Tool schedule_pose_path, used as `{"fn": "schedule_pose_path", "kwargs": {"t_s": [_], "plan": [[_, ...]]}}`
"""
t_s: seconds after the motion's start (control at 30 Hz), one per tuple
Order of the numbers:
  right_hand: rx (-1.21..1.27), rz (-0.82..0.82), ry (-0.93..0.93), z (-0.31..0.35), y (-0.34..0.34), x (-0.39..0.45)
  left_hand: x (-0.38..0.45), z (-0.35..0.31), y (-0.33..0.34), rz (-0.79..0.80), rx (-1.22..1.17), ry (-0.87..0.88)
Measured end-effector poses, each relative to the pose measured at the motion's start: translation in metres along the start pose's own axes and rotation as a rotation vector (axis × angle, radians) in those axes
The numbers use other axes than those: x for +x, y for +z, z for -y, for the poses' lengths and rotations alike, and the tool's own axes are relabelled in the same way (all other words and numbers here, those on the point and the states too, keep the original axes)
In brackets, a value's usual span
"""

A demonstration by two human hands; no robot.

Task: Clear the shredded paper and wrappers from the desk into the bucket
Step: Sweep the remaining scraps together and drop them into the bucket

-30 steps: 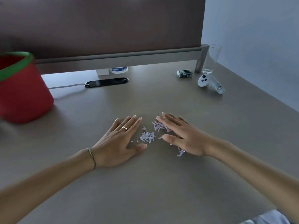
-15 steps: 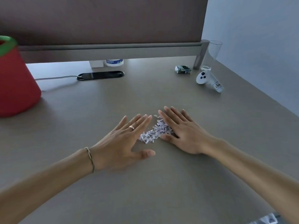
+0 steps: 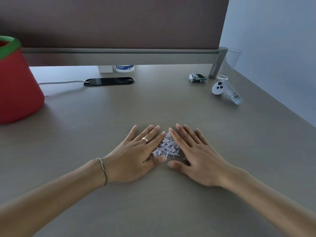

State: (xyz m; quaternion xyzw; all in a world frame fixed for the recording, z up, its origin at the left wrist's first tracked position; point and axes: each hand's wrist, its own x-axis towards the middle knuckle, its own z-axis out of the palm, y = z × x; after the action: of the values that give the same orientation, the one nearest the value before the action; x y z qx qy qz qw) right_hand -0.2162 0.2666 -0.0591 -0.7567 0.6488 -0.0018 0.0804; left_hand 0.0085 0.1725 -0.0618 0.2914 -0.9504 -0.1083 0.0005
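A small heap of white shredded paper lies on the grey-brown desk, pressed between my two hands. My left hand, with a ring and a wrist band, lies flat on the desk with its fingers against the heap's left side. My right hand lies flat against the heap's right side. Both thumbs close in under the heap. A red bucket with a green rim stands at the far left. A crumpled green and white wrapper lies at the back right.
A white handheld controller lies at the back right, beside a clear glass. A black oval cable port with a grey cable sits near the back. A dark partition on a grey rail closes off the rear; a white bottle shows below it.
My hands slid toward each other and swept the scattered shreds into one tight heap. The loose strip near my right wrist is gone from sight.
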Motion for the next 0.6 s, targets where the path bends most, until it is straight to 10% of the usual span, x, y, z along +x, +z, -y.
{"fn": "schedule_pose_path", "kwargs": {"t_s": [0.6], "plan": [[-0.147,-0.431,-0.288,0.007,-0.005,0.053,-0.031,0.021,-0.002,-0.080,-0.020,-0.112]]}}
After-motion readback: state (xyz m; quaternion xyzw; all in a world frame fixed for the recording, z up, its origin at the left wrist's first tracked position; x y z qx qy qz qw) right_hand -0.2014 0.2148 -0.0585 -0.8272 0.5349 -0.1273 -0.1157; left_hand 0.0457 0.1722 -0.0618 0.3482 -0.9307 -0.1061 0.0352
